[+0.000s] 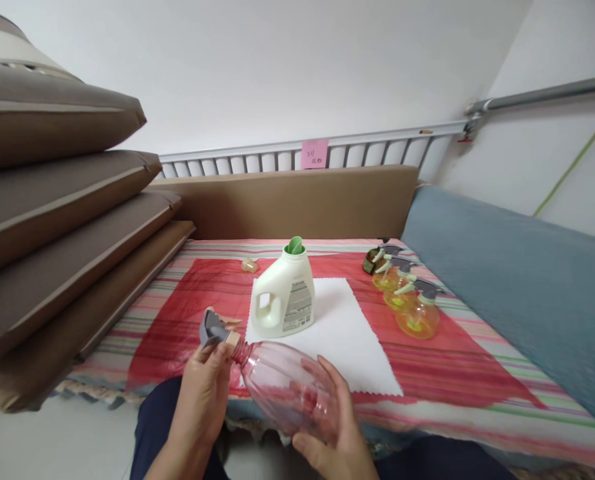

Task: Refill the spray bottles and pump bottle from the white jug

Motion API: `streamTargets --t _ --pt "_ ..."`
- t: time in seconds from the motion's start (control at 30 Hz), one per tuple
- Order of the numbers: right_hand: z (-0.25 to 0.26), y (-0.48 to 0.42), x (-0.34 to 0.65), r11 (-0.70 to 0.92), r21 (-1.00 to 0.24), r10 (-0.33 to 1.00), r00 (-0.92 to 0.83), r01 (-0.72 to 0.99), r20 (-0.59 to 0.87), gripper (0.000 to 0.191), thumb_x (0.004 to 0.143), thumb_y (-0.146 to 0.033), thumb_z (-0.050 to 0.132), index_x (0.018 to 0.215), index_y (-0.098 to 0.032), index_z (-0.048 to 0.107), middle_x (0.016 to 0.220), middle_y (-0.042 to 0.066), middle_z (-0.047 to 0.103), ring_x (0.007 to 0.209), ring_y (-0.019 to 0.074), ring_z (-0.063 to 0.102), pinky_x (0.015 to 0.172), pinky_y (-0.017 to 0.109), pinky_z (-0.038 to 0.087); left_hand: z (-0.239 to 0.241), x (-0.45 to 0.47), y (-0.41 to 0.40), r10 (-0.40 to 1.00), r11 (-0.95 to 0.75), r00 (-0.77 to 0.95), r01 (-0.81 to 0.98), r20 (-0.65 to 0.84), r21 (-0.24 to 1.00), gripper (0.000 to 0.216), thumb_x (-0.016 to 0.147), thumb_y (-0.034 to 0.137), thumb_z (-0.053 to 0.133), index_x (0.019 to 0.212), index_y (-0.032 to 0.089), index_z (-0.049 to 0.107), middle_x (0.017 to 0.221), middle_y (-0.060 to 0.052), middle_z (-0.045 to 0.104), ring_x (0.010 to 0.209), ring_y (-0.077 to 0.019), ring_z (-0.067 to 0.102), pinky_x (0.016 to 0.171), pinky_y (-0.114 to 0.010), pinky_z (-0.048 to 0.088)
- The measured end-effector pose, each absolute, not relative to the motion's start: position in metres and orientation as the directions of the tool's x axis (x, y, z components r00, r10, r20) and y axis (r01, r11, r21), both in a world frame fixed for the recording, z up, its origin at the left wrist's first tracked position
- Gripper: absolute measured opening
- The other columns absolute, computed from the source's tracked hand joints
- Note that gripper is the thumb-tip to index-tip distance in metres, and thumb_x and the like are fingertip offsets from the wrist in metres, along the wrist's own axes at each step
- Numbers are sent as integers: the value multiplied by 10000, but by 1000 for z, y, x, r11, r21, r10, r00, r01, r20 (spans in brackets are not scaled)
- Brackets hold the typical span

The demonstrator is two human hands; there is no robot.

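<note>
A clear pink spray bottle (287, 383) lies tilted between my hands, its neck pointing up to the left. My left hand (204, 383) is closed on the spray head (214, 330), grey with a beige collar, at the bottle's neck. Whether the collar is screwed on tight I cannot tell. My right hand (337, 427) wraps round the wide base of the bottle. Just beyond it, a pale detergent jug (290, 297) with a handle and a green spout (296, 245) stands upright on a white sheet (347, 333). No cap sits on the jug's spout.
Several yellow spray bottles (418, 319) and a dark green bottle (370, 262) stand in a row at the right. A small translucent cap (250, 265) lies behind the jug on the red sheet (177, 317). Stacked brown cushions (72, 233) rise at the left; a blue surface (517, 267) borders the right.
</note>
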State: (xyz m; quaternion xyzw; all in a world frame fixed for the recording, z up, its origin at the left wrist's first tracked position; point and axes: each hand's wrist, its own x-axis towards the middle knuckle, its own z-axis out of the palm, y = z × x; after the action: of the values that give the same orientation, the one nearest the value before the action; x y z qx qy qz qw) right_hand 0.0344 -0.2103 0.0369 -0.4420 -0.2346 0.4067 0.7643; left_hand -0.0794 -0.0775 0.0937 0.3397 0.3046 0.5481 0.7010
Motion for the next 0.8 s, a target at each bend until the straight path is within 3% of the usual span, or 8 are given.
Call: streamTargets --t 0.27,0.5,0.8 --pt "31 -211 38 296 -856 819 574 -425 -2 913 492 -408 824 1277 -341 362 1353 112 406 1057 291 543 866 432 436 87 -79 -77 968 162 248 -481 -44 862 259 573 307 793 742 156 669 655 21 610 635 -97 543 695 -220 452" --pt "35 -214 45 233 -852 857 513 -470 -49 958 466 -483 823 1279 -300 350 1299 136 444 1039 297 545 832 419 454 89 -79 -78 961 185 270 -443 -67 877 300 558 324 796 783 165 678 770 -18 688 805 -143 606 814 -239 447" --pt "28 -210 48 229 -804 888 456 -548 -58 992 462 -472 831 1298 -290 329 1220 131 511 1026 305 565 753 402 495 94 -78 -83 963 167 265 -418 -56 893 299 557 322 797 783 156 694 763 -28 685 817 -162 608 787 -239 459"
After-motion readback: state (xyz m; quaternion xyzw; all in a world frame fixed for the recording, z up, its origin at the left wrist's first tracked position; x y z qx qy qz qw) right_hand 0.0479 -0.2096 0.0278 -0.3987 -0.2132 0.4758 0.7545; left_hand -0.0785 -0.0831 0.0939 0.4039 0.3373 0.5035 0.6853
